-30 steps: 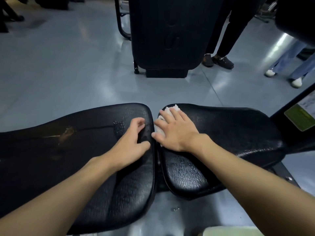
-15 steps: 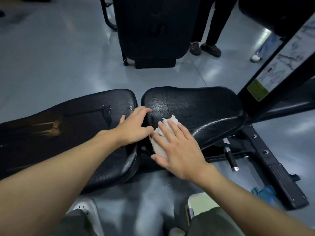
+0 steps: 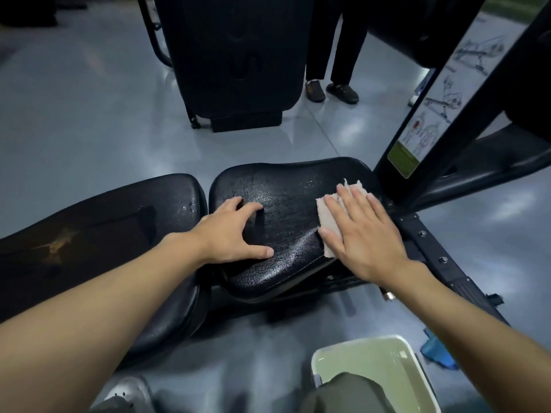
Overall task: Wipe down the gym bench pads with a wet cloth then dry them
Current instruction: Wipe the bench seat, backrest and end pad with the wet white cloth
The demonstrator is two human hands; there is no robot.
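Two black bench pads lie end to end: a long back pad (image 3: 104, 234) on the left with a brownish scuff, and a shorter seat pad (image 3: 283, 192) that glistens wet. My right hand (image 3: 363, 234) lies flat with straight fingers, pressing a pale cloth (image 3: 326, 213) against the right side of the seat pad. My left hand (image 3: 235, 231) rests on the seat pad's left part, fingers spread and bent, thumb pointing right.
A white bucket of greenish water (image 3: 372, 371) stands on the grey floor near my right forearm. A blue cloth (image 3: 435, 350) lies beside it. The bench's black frame post with an instruction sticker (image 3: 426, 114) rises at the right. Another black machine (image 3: 235, 55) and a person's legs (image 3: 334, 55) stand behind.
My right hand has slid the cloth from the seat pad's left edge to its right side. My left hand moved from the gap between the pads onto the seat pad.
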